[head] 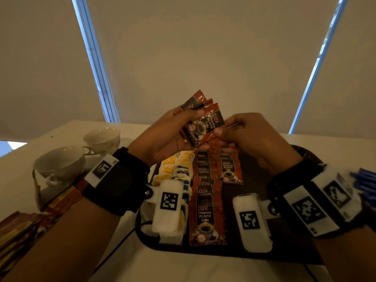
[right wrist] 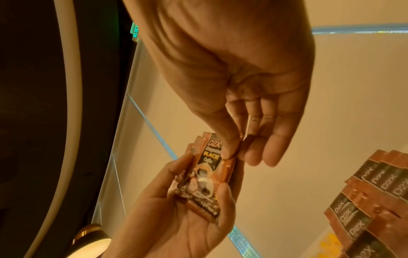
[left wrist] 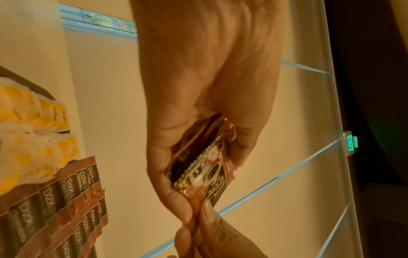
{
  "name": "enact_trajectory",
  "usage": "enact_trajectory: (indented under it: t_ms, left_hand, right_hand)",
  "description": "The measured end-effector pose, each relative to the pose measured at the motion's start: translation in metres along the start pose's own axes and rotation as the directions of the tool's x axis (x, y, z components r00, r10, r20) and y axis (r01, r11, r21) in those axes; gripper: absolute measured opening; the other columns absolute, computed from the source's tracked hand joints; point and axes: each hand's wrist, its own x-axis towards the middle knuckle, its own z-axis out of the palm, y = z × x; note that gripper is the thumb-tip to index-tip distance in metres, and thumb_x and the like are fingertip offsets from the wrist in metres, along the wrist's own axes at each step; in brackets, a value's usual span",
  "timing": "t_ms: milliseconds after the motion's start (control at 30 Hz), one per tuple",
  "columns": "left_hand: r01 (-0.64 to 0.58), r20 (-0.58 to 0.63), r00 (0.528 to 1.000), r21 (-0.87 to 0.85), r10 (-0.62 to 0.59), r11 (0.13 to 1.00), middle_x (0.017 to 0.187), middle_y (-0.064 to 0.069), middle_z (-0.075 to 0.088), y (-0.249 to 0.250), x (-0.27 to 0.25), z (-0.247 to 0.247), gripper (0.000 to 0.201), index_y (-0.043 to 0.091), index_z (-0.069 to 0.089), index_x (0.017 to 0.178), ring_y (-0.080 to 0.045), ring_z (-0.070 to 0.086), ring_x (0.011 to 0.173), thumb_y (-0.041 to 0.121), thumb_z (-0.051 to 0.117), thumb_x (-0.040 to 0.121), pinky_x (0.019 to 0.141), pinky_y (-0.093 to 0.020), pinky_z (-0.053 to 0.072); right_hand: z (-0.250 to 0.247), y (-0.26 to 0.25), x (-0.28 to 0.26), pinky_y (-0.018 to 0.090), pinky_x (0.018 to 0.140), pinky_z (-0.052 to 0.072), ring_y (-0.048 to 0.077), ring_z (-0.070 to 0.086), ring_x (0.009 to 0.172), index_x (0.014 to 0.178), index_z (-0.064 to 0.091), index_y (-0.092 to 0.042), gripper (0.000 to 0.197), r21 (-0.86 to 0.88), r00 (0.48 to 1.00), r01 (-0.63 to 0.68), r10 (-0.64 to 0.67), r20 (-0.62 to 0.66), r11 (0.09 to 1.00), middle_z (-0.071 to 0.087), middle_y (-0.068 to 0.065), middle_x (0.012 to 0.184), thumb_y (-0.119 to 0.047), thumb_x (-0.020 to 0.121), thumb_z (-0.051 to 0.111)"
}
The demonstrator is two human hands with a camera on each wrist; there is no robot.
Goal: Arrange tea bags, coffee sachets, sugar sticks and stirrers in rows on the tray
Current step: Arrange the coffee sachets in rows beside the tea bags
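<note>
A: Left hand (head: 162,137) clutches the sachet stack (head: 200,127) above the tray (head: 254,171); right hand (head: 250,137) pinches the top sachet's edge.

B: Peel off one only, then lay it overlapping the second row (head: 228,165).

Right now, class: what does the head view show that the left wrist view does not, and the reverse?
Only the head view shows two teacups, blue stirrers at the right edge and the dark tray. Only the left wrist view shows a green exit sign. Both show the left hand holding a stack of coffee sachets, the right hand pinching the top one, and rows of tea bags and sachets.
</note>
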Motion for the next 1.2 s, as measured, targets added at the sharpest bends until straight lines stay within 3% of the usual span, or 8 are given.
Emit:
enact_trajectory:
  t_ms: [233,400,633,833,900,1000,1100,1200]
  left_hand:
    - [-0.001,0.001,1.000,-0.024,0.001,1.000,0.098,-0.014,0.070,0.000,0.001,-0.003,0.017,0.011,0.057,0.110,-0.028,0.070,0.082,0.014,0.050,0.095,0.066,-0.046,0.059]
    - [-0.023,-0.027,0.999,0.005,0.023,1.000,0.093,-0.012,0.070,0.001,0.001,-0.007,0.019,0.009,0.057,0.109,-0.027,0.071,0.079,0.004,0.045,0.095,0.072,-0.049,0.058]
    - [-0.059,-0.092,0.993,0.111,0.069,0.992,0.113,-0.019,0.063,0.002,0.001,-0.005,0.021,0.013,0.056,0.113,-0.030,0.067,0.089,0.005,0.048,0.095,0.075,-0.049,0.057]
    - [-0.100,-0.191,0.974,0.104,0.119,0.990,0.091,-0.015,0.062,0.008,0.001,-0.012,0.014,0.014,0.057,0.103,-0.027,0.065,0.078,0.005,0.050,0.095,0.065,-0.043,0.060]
    - [-0.110,-0.201,0.971,0.097,0.128,0.989,0.090,-0.014,0.062,0.010,0.000,-0.015,0.014,0.016,0.058,0.101,-0.028,0.064,0.078,0.005,0.051,0.094,0.064,-0.043,0.060]
    - [-0.124,-0.187,0.972,0.102,0.141,0.987,0.098,-0.011,0.065,0.011,0.000,-0.017,0.017,0.019,0.059,0.100,-0.023,0.068,0.080,0.005,0.052,0.094,0.063,-0.040,0.060]
    - [-0.125,-0.163,0.977,0.104,0.141,0.987,0.103,-0.010,0.064,0.011,0.001,-0.015,0.019,0.021,0.059,0.100,-0.021,0.069,0.081,0.005,0.052,0.094,0.061,-0.037,0.060]
    - [-0.120,-0.155,0.979,0.095,0.134,0.988,0.103,-0.010,0.064,0.010,0.000,-0.014,0.018,0.019,0.059,0.102,-0.022,0.068,0.081,0.004,0.052,0.094,0.062,-0.039,0.060]
  right_hand:
    - [0.000,0.000,0.001,0.022,0.056,0.056,0.014,0.065,0.067,0.090,0.056,-0.012,0.016,0.075,1.000,-0.014,0.014,-0.008,0.997,0.066,0.007,0.079,-0.008,0.082,0.069]
    - [-0.005,-0.003,0.003,0.018,0.053,0.056,0.010,0.064,0.066,0.098,0.059,-0.007,0.013,0.140,0.996,-0.012,0.024,-0.085,0.990,0.065,0.008,0.085,-0.003,0.085,0.063]
    - [-0.015,-0.009,-0.001,0.016,0.052,0.055,0.009,0.066,0.063,0.089,0.062,-0.006,0.005,0.128,0.998,-0.062,0.064,-0.017,0.990,0.066,0.007,0.083,-0.002,0.086,0.061]
    - [-0.054,-0.010,-0.005,0.021,0.061,0.057,0.012,0.070,0.068,0.095,0.067,-0.007,0.017,0.025,0.986,-0.166,0.167,-0.017,0.986,0.072,0.006,0.081,-0.004,0.079,0.069]
    - [-0.062,-0.001,-0.002,0.022,0.060,0.055,0.013,0.069,0.068,0.096,0.067,-0.008,0.020,-0.173,0.958,-0.275,0.284,0.030,0.946,0.072,0.008,0.081,-0.004,0.078,0.071]
    - [-0.058,0.017,0.005,0.025,0.064,0.052,0.016,0.066,0.075,0.102,0.063,-0.008,0.025,-0.422,0.861,-0.439,0.506,0.057,0.793,0.069,0.008,0.086,-0.003,0.079,0.070]
    - [-0.049,0.030,0.008,0.026,0.064,0.051,0.015,0.064,0.076,0.107,0.056,-0.010,0.029,-0.471,0.784,-0.525,0.618,0.056,0.709,0.067,0.006,0.087,-0.003,0.081,0.068]
    - [-0.041,0.038,0.012,0.026,0.062,0.050,0.015,0.063,0.074,0.108,0.050,-0.010,0.030,-0.486,0.766,-0.538,0.640,0.060,0.689,0.066,0.006,0.087,-0.002,0.083,0.065]
